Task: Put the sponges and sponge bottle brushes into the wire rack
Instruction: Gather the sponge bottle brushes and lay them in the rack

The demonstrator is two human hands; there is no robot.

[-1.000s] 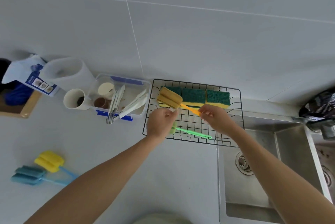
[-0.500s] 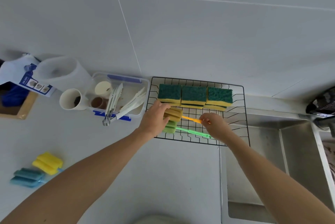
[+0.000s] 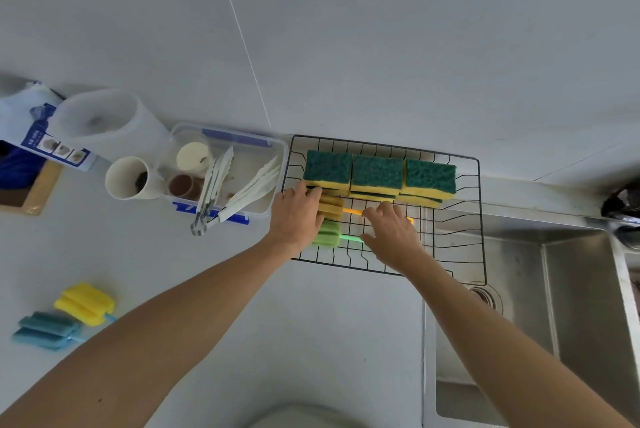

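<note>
The black wire rack point(image 3: 450, 256) stands on the counter beside the sink. Three stacks of green-and-yellow sponges point(image 3: 377, 174) line its far side. An orange sponge bottle brush point(image 3: 331, 207) lies in the rack, and a green sponge bottle brush point(image 3: 327, 235) lies just in front of it. My left hand point(image 3: 298, 216) presses its fingers on the orange brush's sponge head. My right hand point(image 3: 394, 233) lies palm down over the orange handle and hides most of both handles. A yellow bottle brush point(image 3: 85, 303) and a blue bottle brush point(image 3: 45, 329) lie on the counter at the far left.
A clear plastic box point(image 3: 242, 147) holding tongs and small cups sits left of the rack, with a white mug point(image 3: 124, 178) and a white jug point(image 3: 100, 119) beyond it. The steel sink point(image 3: 571, 306) is at the right, with a tap point(image 3: 623, 216) at its edge.
The orange brush has come down from above the sponges into the rack, behind the green brush. Both hands went down with it, and the right hand slid left along the handle.
</note>
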